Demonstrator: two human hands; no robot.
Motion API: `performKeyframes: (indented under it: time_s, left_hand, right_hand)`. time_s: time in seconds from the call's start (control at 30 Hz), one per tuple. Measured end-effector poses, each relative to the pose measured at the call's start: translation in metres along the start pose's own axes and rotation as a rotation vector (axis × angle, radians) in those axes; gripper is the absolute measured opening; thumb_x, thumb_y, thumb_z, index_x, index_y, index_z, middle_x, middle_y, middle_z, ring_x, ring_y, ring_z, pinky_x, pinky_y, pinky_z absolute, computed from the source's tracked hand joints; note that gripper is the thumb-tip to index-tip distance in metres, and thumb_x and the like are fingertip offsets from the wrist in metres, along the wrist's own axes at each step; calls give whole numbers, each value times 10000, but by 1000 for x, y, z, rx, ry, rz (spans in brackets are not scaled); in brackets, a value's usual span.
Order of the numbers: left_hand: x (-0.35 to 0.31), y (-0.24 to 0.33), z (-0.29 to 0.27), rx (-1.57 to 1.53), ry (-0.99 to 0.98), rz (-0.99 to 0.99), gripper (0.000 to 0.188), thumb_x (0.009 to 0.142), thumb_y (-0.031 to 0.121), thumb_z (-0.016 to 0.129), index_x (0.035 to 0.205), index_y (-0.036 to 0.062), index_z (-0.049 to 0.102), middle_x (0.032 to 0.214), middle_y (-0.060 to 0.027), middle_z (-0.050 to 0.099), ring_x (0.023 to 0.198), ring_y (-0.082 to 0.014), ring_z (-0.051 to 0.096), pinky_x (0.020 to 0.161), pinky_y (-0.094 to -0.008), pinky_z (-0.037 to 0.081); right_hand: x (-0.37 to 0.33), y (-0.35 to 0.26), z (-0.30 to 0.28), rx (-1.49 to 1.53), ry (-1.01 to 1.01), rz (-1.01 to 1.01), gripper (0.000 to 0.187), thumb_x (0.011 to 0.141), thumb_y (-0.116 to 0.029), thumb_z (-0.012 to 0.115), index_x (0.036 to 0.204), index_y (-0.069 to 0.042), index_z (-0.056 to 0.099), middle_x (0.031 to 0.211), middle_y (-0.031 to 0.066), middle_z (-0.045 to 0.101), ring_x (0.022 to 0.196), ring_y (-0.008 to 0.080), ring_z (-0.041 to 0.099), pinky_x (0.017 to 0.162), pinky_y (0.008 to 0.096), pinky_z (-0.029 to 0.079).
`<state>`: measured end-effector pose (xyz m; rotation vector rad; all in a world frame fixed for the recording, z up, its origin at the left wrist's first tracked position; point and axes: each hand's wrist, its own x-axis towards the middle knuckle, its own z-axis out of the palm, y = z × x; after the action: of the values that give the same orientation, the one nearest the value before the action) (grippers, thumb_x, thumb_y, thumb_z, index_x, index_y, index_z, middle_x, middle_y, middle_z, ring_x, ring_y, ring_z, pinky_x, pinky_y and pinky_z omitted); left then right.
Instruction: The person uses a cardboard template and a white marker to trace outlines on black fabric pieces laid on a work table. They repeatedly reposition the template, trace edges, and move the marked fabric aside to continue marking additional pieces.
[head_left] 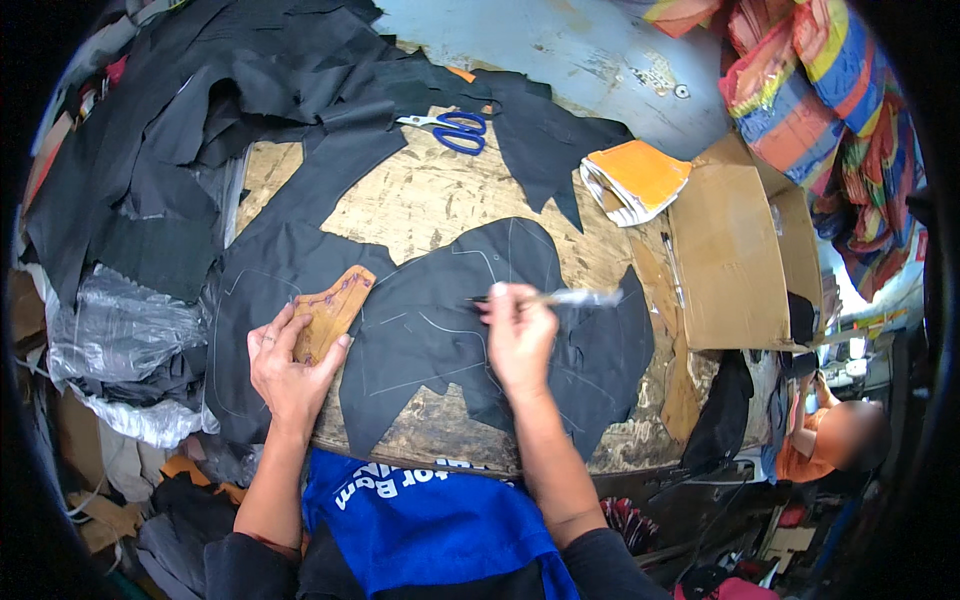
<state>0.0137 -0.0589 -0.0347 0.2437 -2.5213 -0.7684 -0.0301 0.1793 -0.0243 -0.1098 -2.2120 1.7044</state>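
A brown pattern template with purple marks along its edge is gripped between the thumb and fingers of my left hand, over the black sheet material. Thin white outlines are drawn on this material, which looks like leather and has ragged edges. My right hand pinches a pen with a pale, motion-blurred barrel. Its dark tip points left, over the drawn part of the material; whether it touches cannot be told. Beyond both hands lie scissors with blue handles, their blades parted slightly.
The worn wooden board lies under the material. More black sheets heap up at the far left. A folded orange-and-white cloth rests by a cardboard box; another pen lies beside it. At right, a person in orange works.
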Motion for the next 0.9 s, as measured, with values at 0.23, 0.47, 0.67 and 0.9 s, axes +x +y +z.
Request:
performKeyframes:
  time_s: [0.23,0.47,0.67,0.9]
  left_hand:
    - [0,1,0,-4,-9,-1,431,561,237,834,910,24,701,1086,-153,654,947,-281,559,841,-361,475]
    - [-2,-9,4,-127,63,-43,402,614,225,814,931,12,688,1071,-172,661,910,-276,581,833,-355,475]
    - [-2,-10,4,-196,69,-69,360,656,189,792,948,12,679,1058,-173,663,898,-283,586,822,-360,475]
    - [-2,-8,5,-76,74,21,371,643,217,803,934,22,681,1058,-167,662,922,-287,585,836,-366,471]
  right_hand:
    - [62,26,-110,-293,214,134,298,869,-180,602,616,-30,551,501,4,508,401,83,482,375,263,379]
    - [41,34,-155,-97,408,245,330,881,-236,640,627,-46,550,493,-17,458,369,79,432,344,243,338]
    - [14,39,-164,43,503,158,230,916,-212,610,916,17,613,653,60,604,524,108,584,451,205,436]
    - [-17,10,-69,112,-79,149,176,929,-152,578,907,23,580,694,108,653,627,150,656,541,241,518]
